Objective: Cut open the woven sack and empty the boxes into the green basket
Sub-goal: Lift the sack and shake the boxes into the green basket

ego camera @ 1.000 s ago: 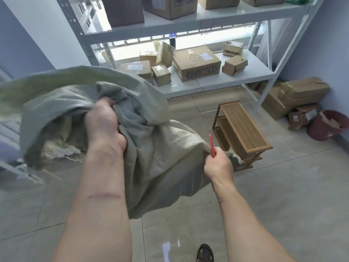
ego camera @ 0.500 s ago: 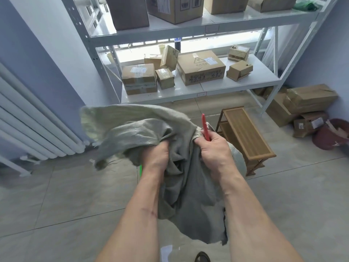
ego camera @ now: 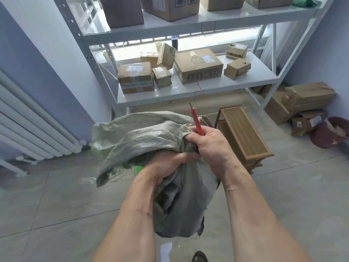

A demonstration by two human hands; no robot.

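Above the tiled floor, bunched between both fists, the woven sack (ego camera: 143, 135) looks limp and light, the left hand (ego camera: 166, 167) clutching its folds, the right hand (ego camera: 211, 146) gripping cloth plus a red cutter (ego camera: 196, 121).

The left hand (ego camera: 166, 165) has swung in from far left to meet the right hand (ego camera: 209, 146) at the middle. The woven sack (ego camera: 143, 137), spread wide a second ago, is now bunched between them, and the red cutter (ego camera: 196, 121) has risen with the right hand.

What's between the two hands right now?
In the head view, bunched folds of the woven sack fill the narrow stretch between the left hand and right hand. Both grip it, and the right also holds the red cutter.
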